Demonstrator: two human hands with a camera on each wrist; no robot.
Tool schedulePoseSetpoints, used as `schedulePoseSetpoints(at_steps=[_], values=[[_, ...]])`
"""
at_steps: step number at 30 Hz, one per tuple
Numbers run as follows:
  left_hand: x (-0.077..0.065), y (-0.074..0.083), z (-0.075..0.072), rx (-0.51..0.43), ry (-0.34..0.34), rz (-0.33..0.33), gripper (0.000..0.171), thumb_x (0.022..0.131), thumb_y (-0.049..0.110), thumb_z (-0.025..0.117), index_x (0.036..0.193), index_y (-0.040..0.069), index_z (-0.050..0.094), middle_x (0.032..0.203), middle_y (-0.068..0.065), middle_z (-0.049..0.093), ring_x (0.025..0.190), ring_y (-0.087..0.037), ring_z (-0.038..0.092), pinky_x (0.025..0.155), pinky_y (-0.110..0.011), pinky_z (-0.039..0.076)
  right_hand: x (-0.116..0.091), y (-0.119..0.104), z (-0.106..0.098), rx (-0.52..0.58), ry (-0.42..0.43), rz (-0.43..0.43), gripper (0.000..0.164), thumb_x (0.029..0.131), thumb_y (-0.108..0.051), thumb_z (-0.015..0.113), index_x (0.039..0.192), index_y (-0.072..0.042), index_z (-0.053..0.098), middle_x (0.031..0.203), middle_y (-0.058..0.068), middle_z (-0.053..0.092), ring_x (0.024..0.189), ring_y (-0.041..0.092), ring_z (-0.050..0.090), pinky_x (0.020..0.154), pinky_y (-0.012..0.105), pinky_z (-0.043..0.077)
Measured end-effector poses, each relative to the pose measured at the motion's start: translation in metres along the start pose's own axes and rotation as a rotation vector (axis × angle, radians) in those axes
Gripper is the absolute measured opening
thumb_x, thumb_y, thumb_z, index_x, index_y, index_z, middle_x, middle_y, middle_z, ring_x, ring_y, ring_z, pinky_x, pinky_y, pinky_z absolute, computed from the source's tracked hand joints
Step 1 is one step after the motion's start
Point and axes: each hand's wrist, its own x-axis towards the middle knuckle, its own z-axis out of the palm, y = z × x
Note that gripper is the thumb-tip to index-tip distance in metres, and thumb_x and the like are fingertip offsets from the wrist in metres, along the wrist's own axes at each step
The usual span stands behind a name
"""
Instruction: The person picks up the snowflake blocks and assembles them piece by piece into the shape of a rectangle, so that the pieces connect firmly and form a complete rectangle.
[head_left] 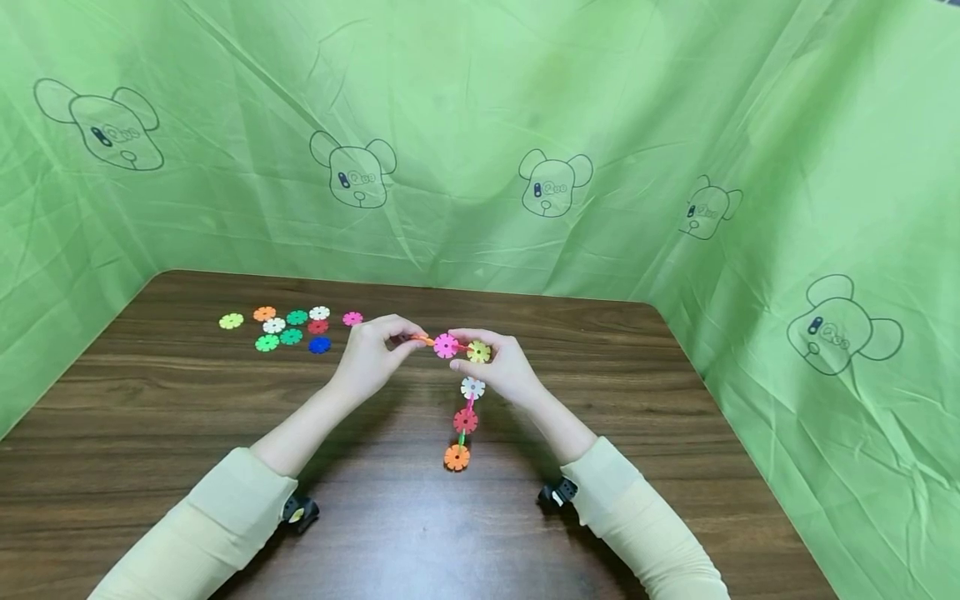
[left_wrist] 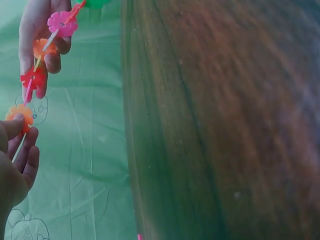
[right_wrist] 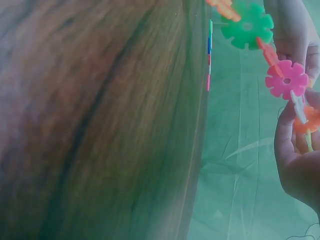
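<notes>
As disc chain [head_left: 465, 422] runs btwn L hand [head_left: 372, 358] & R hand [head_left: 507, 371] | L pinches orng disc [left_wrist: 27, 119] | R grips midchain

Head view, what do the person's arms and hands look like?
The left sleeve and right sleeve are pale yellow-green, ending in broad cuffs. Small black wrist cameras show beside them. The left hand and right hand look bare, without gloves.
</notes>
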Motion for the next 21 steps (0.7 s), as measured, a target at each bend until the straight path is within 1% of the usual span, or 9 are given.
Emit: schedulePoseSetpoints(at_steps=[1,3,8,12,13,16,19,21], values=[[0.000,0.001,0.000,-0.004,-0.003,-0.011,0.005,0.080,0.013,0.075,0.085,0.014,0.073,0.082,0.004,0.070,0.070,-0.006,0.061,0.060,-0.024,0.052,0.000,-0.001,0.001,-0.019,0.012,-0.004,0.041,0.081,-0.008,0.074,0.120,0.000,0.062,0.117,0.014,0.066,0.112,0.025,0.059,0.092,0.030,0.048],[-0.001,0.002,0.000,-0.013,-0.009,-0.025,0.005,0.081,0.014,0.074,0.085,0.015,0.073,0.082,0.005,0.070,0.069,-0.006,0.061,0.060,-0.021,0.051,0.000,-0.002,0.002,-0.044,0.037,-0.008,0.040,0.079,-0.007,0.075,0.117,-0.001,0.064,0.112,0.014,0.067,0.108,0.026,0.060,0.089,0.031,0.049],[-0.002,0.005,0.001,-0.021,-0.011,-0.028,0.004,0.081,0.015,0.074,0.084,0.015,0.073,0.081,0.006,0.070,0.068,-0.005,0.060,0.059,-0.019,0.050,0.000,-0.007,0.005,-0.098,0.078,-0.004,0.034,0.078,-0.008,0.077,0.110,-0.002,0.066,0.101,0.014,0.069,0.094,0.027,0.063,0.074,0.027,0.051],[-0.002,0.005,0.001,-0.014,-0.010,-0.027,0.004,0.081,0.015,0.074,0.084,0.015,0.073,0.081,0.006,0.070,0.068,-0.005,0.060,0.058,-0.021,0.050,0.000,-0.011,0.007,-0.123,0.092,-0.007,0.032,0.078,-0.007,0.077,0.108,-0.001,0.067,0.100,0.015,0.070,0.091,0.030,0.064,0.067,0.022,0.049],[-0.002,0.005,0.001,-0.014,-0.012,-0.029,0.004,0.081,0.016,0.074,0.085,0.015,0.073,0.081,0.005,0.070,0.068,-0.005,0.060,0.059,-0.022,0.051,0.001,-0.006,0.007,-0.126,0.097,-0.007,0.032,0.078,-0.010,0.077,0.108,-0.003,0.068,0.100,0.013,0.070,0.091,0.028,0.064,0.067,0.022,0.049],[-0.003,0.005,0.001,-0.013,-0.013,-0.035,0.004,0.081,0.015,0.075,0.085,0.014,0.073,0.082,0.005,0.070,0.068,-0.005,0.060,0.059,-0.023,0.051,0.005,0.010,0.008,-0.126,0.108,0.006,0.031,0.078,-0.018,0.079,0.106,-0.010,0.070,0.100,0.006,0.071,0.089,0.021,0.065,0.065,0.021,0.049],[-0.003,0.004,0.002,-0.018,-0.013,-0.034,0.004,0.080,0.015,0.075,0.084,0.014,0.073,0.082,0.006,0.070,0.068,-0.005,0.060,0.059,-0.022,0.051,0.009,0.027,0.008,-0.131,0.118,0.014,0.031,0.077,-0.027,0.079,0.105,-0.018,0.071,0.100,-0.002,0.071,0.087,0.010,0.063,0.066,0.022,0.050],[-0.004,0.004,0.003,-0.020,-0.012,-0.032,0.004,0.081,0.016,0.074,0.084,0.014,0.074,0.081,0.007,0.070,0.067,-0.004,0.060,0.059,-0.020,0.050,0.008,0.028,0.008,-0.141,0.122,0.018,0.030,0.077,-0.028,0.079,0.104,-0.020,0.071,0.099,-0.005,0.071,0.083,0.008,0.062,0.063,0.021,0.050]])
